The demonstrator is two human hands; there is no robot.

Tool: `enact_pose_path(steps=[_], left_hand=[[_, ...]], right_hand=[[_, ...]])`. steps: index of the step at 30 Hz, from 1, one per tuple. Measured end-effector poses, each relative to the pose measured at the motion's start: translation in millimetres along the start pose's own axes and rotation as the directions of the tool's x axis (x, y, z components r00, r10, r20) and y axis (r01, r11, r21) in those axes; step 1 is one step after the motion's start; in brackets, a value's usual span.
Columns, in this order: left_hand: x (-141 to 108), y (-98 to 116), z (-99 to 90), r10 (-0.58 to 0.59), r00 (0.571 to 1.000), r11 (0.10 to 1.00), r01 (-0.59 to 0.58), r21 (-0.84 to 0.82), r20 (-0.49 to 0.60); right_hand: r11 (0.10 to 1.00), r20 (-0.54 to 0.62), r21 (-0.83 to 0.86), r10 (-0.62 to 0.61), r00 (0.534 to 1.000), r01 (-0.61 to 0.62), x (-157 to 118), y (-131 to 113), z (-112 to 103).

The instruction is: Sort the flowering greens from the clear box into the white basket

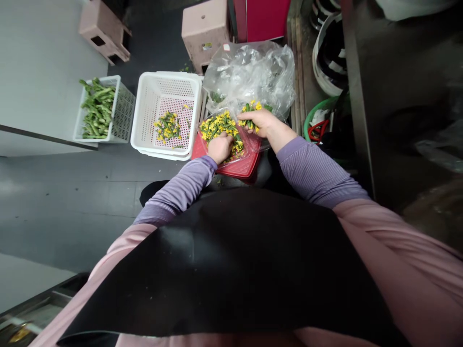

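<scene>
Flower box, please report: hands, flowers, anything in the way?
Left hand among flowers in box. Right hand holding another bunch. Crumpled plastic bag just beyond box.

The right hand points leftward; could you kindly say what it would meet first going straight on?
The right hand would probably meet the clear box of yellow-flowered stems first, though depth is unclear.

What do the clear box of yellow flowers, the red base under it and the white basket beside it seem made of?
Clear box: probably thin, glossy plastic, see-through with glints along its rim. Red base: likely hard, semi-gloss plastic, judging by its even color and rounded, molded edge. White basket: apparently rigid, smooth plastic, with rows of regular holes.
</scene>
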State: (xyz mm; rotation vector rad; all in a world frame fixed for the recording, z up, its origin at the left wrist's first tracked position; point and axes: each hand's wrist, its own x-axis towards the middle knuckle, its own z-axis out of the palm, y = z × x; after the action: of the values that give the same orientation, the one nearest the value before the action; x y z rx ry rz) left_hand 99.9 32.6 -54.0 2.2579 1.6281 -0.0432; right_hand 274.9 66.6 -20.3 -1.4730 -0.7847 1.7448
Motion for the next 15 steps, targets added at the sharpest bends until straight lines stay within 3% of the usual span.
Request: enact_pose_path(steps=[3, 5, 7, 9, 11, 15], left_hand=[[6.5, 2.3, 5.7, -0.001, 1.0, 0.998, -0.001, 0.067, 0.028], [12.5, -3.0, 3.0, -0.05, 0.998, 0.998, 0.048, -0.042, -0.043], [16.9, -10.2, -3.7, -0.131, 0.984, 0.962, 0.097, -0.256, -0.12], [17.1, -14.3, -12.1, -0.221, 0.97, 0.849, 0.139, -0.509, -0.104], [12.2, -12.5, -19.3, -0.273, 0.962, 0.68, 0.195, -0.707, 0.003], [-2.9, 0.5, -25.3, -0.268, 0.95, 0.399, 0.261, -0.879, 0.161]], right_hand=[[0.999, -0.008, -0.043, -0.007, 1.0, 0.006, -2.5, 0.8, 1.3], [0.993, -0.037, -0.111, -0.03, 0.999, 0.026, -5.0, 2.0, 2.2], [0.981, -0.068, -0.188, -0.069, 0.995, 0.055, -6.7, 4.1, 3.5], [0.967, -0.061, -0.24, -0.097, 0.993, 0.08, -7.1, 7.4, 5.9], [0.963, 0.0, -0.246, -0.113, 0.994, 0.11, -7.0, 11.6, 9.6], [0.961, 0.102, -0.237, -0.123, 0.987, 0.144, -7.7, 18.4, 15.5]])
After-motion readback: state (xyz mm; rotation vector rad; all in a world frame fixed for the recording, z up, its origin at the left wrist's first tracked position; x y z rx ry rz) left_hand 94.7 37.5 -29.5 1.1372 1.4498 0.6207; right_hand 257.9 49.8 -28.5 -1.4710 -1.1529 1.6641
